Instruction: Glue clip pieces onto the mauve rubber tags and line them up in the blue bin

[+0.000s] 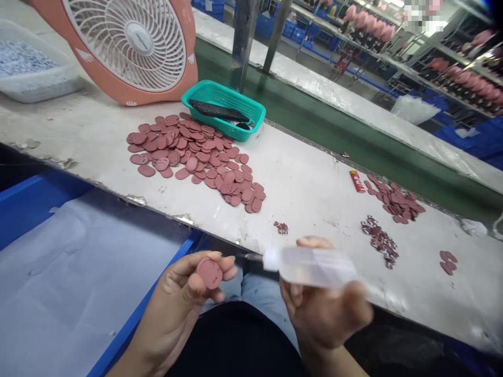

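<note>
Between the thumb and fingers of my left hand is a reddish-brown oval disc with tiny holes near its edge. My right hand, partly blurred, grips a translucent squeeze bottle with a white collar and a thin metal nozzle. The nozzle points left toward the disc and stays apart from it. On the worktable ahead lies a large pile of similar oval discs. A little cluster of small shiny brown pieces sits just beyond my hands.
An orange fan stands behind the pile beside a green basket holding a dark flat object. To the right are more discs, shiny pieces and a red wrapper. A blue bin with white lining is at lower left.
</note>
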`<state>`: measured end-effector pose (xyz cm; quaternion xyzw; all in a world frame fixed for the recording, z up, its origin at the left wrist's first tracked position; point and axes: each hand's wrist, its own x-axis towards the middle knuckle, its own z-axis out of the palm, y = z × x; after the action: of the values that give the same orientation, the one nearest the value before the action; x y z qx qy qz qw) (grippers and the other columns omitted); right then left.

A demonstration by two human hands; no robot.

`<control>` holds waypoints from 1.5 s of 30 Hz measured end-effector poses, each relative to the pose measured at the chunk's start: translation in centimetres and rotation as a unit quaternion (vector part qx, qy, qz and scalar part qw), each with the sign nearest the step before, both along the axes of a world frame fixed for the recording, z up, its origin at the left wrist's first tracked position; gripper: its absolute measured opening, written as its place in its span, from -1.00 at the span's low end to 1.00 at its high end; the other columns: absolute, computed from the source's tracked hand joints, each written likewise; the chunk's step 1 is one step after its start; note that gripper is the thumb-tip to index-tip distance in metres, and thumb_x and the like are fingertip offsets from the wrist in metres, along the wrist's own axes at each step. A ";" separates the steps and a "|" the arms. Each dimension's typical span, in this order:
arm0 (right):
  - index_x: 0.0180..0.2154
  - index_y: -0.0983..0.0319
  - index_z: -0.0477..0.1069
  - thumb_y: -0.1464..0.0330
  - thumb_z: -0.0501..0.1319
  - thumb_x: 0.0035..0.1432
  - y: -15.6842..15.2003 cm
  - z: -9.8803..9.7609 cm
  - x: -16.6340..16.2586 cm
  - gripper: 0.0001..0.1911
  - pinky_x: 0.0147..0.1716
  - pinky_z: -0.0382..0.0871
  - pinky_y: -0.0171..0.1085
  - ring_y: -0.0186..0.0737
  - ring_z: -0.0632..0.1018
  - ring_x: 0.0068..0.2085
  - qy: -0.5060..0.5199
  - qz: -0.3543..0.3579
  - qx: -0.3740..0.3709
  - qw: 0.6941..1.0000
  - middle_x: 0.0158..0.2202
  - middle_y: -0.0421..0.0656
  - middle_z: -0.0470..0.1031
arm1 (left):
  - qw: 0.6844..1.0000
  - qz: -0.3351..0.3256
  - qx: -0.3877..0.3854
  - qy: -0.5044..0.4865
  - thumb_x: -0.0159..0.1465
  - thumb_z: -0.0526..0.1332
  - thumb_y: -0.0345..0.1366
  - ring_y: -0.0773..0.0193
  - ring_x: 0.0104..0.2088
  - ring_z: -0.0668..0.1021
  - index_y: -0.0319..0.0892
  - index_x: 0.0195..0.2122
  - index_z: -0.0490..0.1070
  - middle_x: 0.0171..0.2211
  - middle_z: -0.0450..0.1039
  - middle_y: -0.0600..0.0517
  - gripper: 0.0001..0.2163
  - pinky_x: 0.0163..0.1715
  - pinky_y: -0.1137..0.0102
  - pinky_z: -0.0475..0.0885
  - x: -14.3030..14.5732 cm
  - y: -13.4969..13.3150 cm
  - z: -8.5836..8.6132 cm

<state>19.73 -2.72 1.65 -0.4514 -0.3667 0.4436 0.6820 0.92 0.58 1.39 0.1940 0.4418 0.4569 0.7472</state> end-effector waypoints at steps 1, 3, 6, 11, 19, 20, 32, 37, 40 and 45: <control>-0.08 0.12 0.43 -0.16 0.01 0.27 0.8 0.3 1.0 -0.44 -0.84 0.02 -0.39 -0.37 0.21 -0.76 0.037 0.000 -0.007 0.999 -0.67 -0.32 0.25 | 1.000 0.013 -0.004 0.012 -0.13 0.58 -0.02 0.16 -0.32 0.71 -0.04 -0.37 0.69 -0.35 0.72 0.00 -0.67 -0.50 0.58 0.54 0.0 0.0 0.0; -0.10 0.13 0.43 -0.16 -0.09 0.28 2.5 0.8 3.4 -0.41 -0.79 0.17 -0.38 -0.34 0.30 -0.70 0.048 -0.020 -0.033 0.998 -0.60 -0.26 0.37 | 0.999 0.034 0.004 0.032 -0.09 0.56 0.01 0.16 -0.31 0.71 -0.03 -0.34 0.69 -0.34 0.72 0.02 -0.67 -0.49 0.60 0.54 -0.3 0.2 -0.2; 0.06 0.15 0.37 0.03 -0.01 0.25 5.3 0.4 7.1 -0.50 -0.33 0.56 -0.18 -0.17 0.62 -0.28 -0.113 -0.057 -0.068 0.990 -0.16 -0.05 0.61 | 0.999 0.040 0.019 0.022 -0.06 0.54 -0.02 0.19 -0.32 0.72 -0.01 -0.32 0.68 -0.32 0.73 0.09 -0.69 -0.50 0.63 0.53 -0.8 0.6 -0.8; 0.07 0.22 0.37 0.11 0.27 0.08 9.5 -3.0 11.0 -0.45 0.19 0.32 0.06 0.07 0.49 0.18 -0.302 -0.088 -0.121 0.942 0.14 0.06 0.50 | 1.000 0.005 0.007 -0.025 -0.03 0.51 -0.04 0.19 -0.36 0.72 0.02 -0.33 0.68 -0.31 0.73 0.16 -0.74 -0.54 0.60 0.54 -1.1 1.4 -1.5; 0.09 0.24 0.35 0.09 0.28 0.17 6.5 -2.7 10.6 -0.45 0.16 0.23 0.12 0.11 0.43 0.12 -0.454 -0.171 -0.165 0.858 0.11 0.10 0.45 | 0.998 0.011 -0.039 -0.039 0.14 0.39 -0.02 0.35 -0.35 0.67 0.05 -0.27 0.68 -0.29 0.71 0.25 -0.79 -0.56 0.68 0.49 -0.8 1.3 -1.9; 0.07 0.24 0.38 0.11 0.18 0.27 5.6 -2.3 10.0 -0.55 0.10 0.29 0.06 0.05 0.46 0.04 -0.466 -0.164 -0.160 0.855 0.05 0.08 0.47 | 0.998 0.008 -0.045 -0.037 0.14 0.39 -0.02 0.35 -0.37 0.66 0.06 -0.27 0.68 -0.30 0.70 0.24 -0.79 -0.57 0.67 0.49 -0.9 1.3 -2.0; -0.29 0.21 0.59 0.30 0.32 0.17 5.3 -1.4 8.1 -0.88 -0.31 0.46 -0.25 -0.25 0.55 -0.36 -0.444 0.067 -0.154 0.880 -0.35 -0.14 0.59 | 0.996 -0.002 -0.082 -0.026 0.04 0.51 -0.04 0.36 -0.42 0.62 -0.09 -0.30 0.69 -0.38 0.66 0.07 -0.71 -0.58 0.66 0.43 0.2 0.3 -0.4; -0.13 0.22 0.57 0.15 0.33 0.20 3.4 0.6 4.5 -0.69 -0.34 0.57 -0.28 -0.23 0.66 -0.30 -0.317 0.115 -0.112 0.935 -0.28 -0.11 0.66 | 0.995 -0.041 -0.086 -0.005 -0.13 0.56 0.04 0.37 -0.44 0.57 -0.11 -0.36 0.69 -0.43 0.60 0.01 -0.61 -0.59 0.63 0.40 0.8 0.0 0.3; -0.18 0.15 0.60 0.28 0.38 0.19 2.3 2.5 1.7 -0.85 -0.29 0.60 -0.30 -0.26 0.68 -0.28 -0.231 0.159 -0.063 0.958 -0.24 -0.16 0.68 | 0.994 -0.085 -0.064 -0.025 -0.12 0.55 0.08 0.37 -0.48 0.51 -0.13 -0.37 0.69 -0.48 0.55 0.00 -0.58 -0.61 0.62 0.37 0.8 0.1 0.4; -0.24 0.16 0.62 0.38 0.41 0.17 2.2 4.2 -0.1 -0.92 -0.33 0.55 -0.31 -0.28 0.63 -0.34 -0.299 0.194 -0.024 0.934 -0.34 -0.19 0.67 | 0.988 -0.142 -0.016 -0.052 -0.04 0.51 0.09 0.37 -0.48 0.42 -0.18 -0.46 0.67 -0.51 0.46 0.02 -0.60 -0.60 0.60 0.37 0.4 0.3 0.0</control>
<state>19.66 -0.49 5.83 -0.4989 -0.6234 0.4208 0.4305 1.29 0.86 1.41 0.2189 0.3779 0.3489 0.8292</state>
